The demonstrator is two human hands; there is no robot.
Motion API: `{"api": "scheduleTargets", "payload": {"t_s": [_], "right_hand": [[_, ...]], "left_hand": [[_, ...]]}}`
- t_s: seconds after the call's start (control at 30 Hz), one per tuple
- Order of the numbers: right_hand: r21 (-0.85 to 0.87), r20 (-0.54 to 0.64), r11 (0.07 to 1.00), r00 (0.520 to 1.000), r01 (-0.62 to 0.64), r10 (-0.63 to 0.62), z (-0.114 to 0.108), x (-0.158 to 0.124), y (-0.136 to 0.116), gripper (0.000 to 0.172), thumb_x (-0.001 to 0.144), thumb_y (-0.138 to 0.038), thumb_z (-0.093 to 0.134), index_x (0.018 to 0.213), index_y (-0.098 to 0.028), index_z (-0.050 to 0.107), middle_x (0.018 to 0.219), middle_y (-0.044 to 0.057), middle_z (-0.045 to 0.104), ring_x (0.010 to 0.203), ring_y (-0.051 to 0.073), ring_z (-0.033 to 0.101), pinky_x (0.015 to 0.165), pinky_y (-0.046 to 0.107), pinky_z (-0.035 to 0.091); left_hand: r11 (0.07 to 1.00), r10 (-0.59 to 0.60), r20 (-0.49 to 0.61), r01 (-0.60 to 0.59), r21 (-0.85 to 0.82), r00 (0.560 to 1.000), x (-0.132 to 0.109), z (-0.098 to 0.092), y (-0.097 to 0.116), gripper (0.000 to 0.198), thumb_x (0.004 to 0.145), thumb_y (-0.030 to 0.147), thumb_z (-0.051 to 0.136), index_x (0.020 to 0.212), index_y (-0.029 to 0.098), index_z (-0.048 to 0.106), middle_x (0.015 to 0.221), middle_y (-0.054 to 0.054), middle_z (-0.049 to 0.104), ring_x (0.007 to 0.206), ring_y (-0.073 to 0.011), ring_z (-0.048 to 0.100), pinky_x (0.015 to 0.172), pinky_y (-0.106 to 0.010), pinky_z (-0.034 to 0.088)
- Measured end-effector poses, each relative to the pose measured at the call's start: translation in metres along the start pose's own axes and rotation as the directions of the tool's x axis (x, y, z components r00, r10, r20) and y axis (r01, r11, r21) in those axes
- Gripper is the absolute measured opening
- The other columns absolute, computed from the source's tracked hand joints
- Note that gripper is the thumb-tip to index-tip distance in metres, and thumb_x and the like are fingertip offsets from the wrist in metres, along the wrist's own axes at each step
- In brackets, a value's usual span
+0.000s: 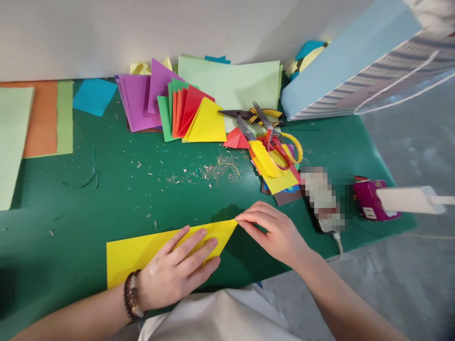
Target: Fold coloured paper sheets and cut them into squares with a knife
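A yellow sheet of paper (131, 253) lies at the front edge of the green table, its right end slanting to a point. My left hand (177, 265) rests flat on it, fingers spread, a beaded bracelet round the wrist. At the paper's upper right corner, my right hand (272, 232) pinches the tip between thumb and fingers. Beyond the hands, folded paper pieces stand in a fanned row: purple (137, 102), red (190, 111) and yellow (208, 123). Scissors (273, 142) with red and yellow handles lie over more coloured paper to the right.
Pliers (245, 113) lie behind the scissors. A phone (323, 201) with a cable and a purple box-shaped adapter (373, 199) sit at the right. Larger sheets (42, 118) lie at the left. A blue paper bag (341, 61) stands at the back right. Scraps litter the green table (117, 203).
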State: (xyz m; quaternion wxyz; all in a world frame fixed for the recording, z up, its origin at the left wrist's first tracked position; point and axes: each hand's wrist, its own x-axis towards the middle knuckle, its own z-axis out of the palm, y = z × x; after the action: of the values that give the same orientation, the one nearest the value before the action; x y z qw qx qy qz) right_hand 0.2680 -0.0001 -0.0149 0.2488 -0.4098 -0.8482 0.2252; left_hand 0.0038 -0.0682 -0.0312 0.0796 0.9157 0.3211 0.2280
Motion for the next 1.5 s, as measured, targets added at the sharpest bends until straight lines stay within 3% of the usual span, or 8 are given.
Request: {"api": "scheduleTargets", "payload": {"t_s": [0.2,0.37,0.5,0.63,0.9,1.1,1.3,1.5], "right_hand": [[-0.017,0.176,0.997,0.982,0.080,-0.076,-0.011,0.010,0.000,0.009,0.095,-0.018,0.055,0.093,-0.021,0.064,0.084,0.002,0.070,0.077,0.014,0.061,0.067,0.028,0.053],[-0.123,0.271,0.982,0.957,0.143,-0.106,-0.016,0.019,-0.001,0.017,0.098,-0.022,0.050,0.088,-0.020,0.063,0.077,0.002,0.067,0.072,0.014,0.060,0.064,0.028,0.050],[-0.153,0.321,0.970,0.938,0.188,-0.131,-0.016,0.022,-0.002,0.017,0.095,-0.017,0.049,0.083,-0.019,0.061,0.075,0.002,0.065,0.071,0.015,0.058,0.064,0.028,0.047],[-0.134,0.299,0.978,0.947,0.160,-0.114,-0.011,0.023,-0.002,0.016,0.090,-0.011,0.049,0.080,-0.021,0.056,0.072,0.001,0.062,0.068,0.015,0.055,0.062,0.028,0.045],[-0.026,0.121,0.999,0.992,-0.023,0.026,0.006,0.014,0.002,0.013,0.087,-0.010,0.049,0.084,-0.022,0.053,0.071,-0.001,0.059,0.066,0.013,0.055,0.060,0.025,0.046],[0.055,0.080,0.976,0.975,-0.211,0.206,0.002,0.011,0.002,0.010,0.089,-0.017,0.051,0.083,-0.022,0.057,0.075,0.000,0.061,0.066,0.013,0.058,0.057,0.024,0.045],[0.175,0.167,0.895,0.909,-0.409,0.383,-0.003,0.010,-0.005,0.019,0.095,-0.029,0.048,0.089,-0.023,0.065,0.076,0.000,0.065,0.067,0.012,0.061,0.059,0.023,0.047],[0.266,0.273,0.750,0.793,-0.606,0.545,0.003,0.010,-0.009,0.022,0.090,-0.041,0.056,0.091,-0.022,0.069,0.070,0.000,0.067,0.060,0.012,0.061,0.055,0.023,0.047]], "left_hand": [[1.000,0.009,0.012,-0.009,0.011,1.000,0.000,0.000,-0.001,0.033,0.090,0.021,0.065,0.122,0.027,0.065,0.133,0.000,0.061,0.133,-0.0251,0.046,0.120,-0.047,0.028],[1.000,0.019,0.013,-0.020,0.022,1.000,0.000,0.000,-0.001,0.032,0.090,0.022,0.064,0.122,0.026,0.065,0.135,-0.001,0.060,0.133,-0.0250,0.047,0.119,-0.048,0.029],[1.000,0.019,0.027,-0.020,0.023,0.999,0.000,-0.001,-0.002,0.032,0.091,0.021,0.062,0.123,0.027,0.065,0.135,0.001,0.060,0.133,-0.0244,0.047,0.121,-0.047,0.025],[1.000,0.006,0.023,-0.007,0.023,1.000,0.000,-0.002,-0.003,0.032,0.092,0.021,0.061,0.123,0.027,0.064,0.136,0.001,0.060,0.133,-0.0242,0.047,0.121,-0.047,0.025],[0.998,-0.040,0.004,0.039,0.042,0.999,0.001,-0.001,-0.004,0.031,0.092,0.017,0.057,0.121,0.024,0.065,0.133,-0.002,0.061,0.135,-0.0277,0.045,0.119,-0.050,0.029],[0.998,-0.054,-0.013,0.055,0.028,0.998,-0.001,0.000,-0.004,0.030,0.093,0.015,0.055,0.119,0.024,0.066,0.131,-0.004,0.062,0.135,-0.0283,0.045,0.116,-0.049,0.034],[0.997,-0.070,-0.022,0.071,0.027,0.997,0.000,-0.001,-0.004,0.029,0.092,0.015,0.057,0.118,0.024,0.066,0.130,-0.005,0.063,0.133,-0.0288,0.047,0.114,-0.050,0.038],[0.997,-0.070,-0.021,0.071,0.021,0.997,0.001,-0.002,-0.003,0.028,0.092,0.015,0.058,0.117,0.023,0.067,0.128,-0.006,0.063,0.132,-0.0285,0.049,0.114,-0.050,0.038]]}}
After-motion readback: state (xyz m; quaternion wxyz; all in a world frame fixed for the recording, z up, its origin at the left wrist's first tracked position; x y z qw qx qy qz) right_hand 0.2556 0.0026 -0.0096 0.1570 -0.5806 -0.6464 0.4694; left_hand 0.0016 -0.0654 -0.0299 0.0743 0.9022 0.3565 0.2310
